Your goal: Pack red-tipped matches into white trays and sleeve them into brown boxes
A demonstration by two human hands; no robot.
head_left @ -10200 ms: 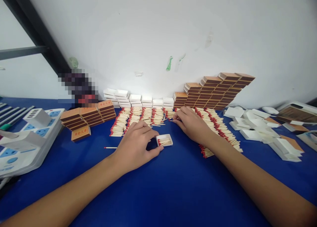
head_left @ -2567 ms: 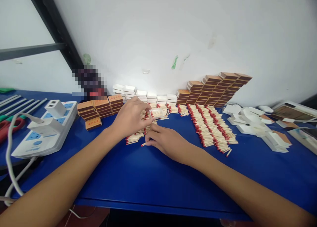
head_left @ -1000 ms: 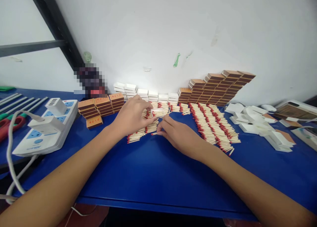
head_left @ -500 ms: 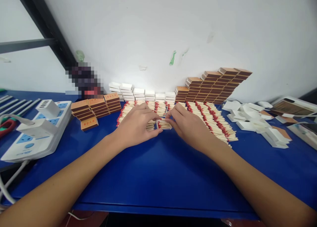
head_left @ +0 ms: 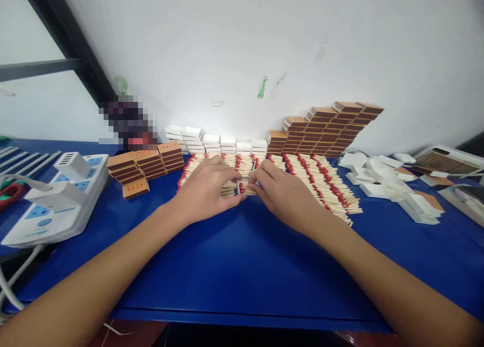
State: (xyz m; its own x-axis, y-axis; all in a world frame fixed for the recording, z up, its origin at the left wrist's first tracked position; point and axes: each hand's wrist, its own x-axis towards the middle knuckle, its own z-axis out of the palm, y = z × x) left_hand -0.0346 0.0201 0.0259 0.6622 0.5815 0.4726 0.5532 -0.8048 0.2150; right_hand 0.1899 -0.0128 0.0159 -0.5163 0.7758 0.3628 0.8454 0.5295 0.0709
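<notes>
A small white matchbox tray with red-tipped matches in it is at the near edge of the spread matches. My left hand is closed around its left end, thumb in front and fingers behind. Over the tray's right part, my right hand is pinched, its thumb and fingertips close to the matches. What lies between those right fingertips is hidden. Rows of loose matches spread out behind and beside both hands, red heads in bands.
White empty trays are stacked along the wall. Brown matchboxes form a stepped pile at the back right, with more matchboxes at left. Loose white trays lie in a heap at right. A power strip stands at left.
My right fingertips have moved slightly left and down over the tray, covering more of its matches. My left hand has stayed on the tray's end.
</notes>
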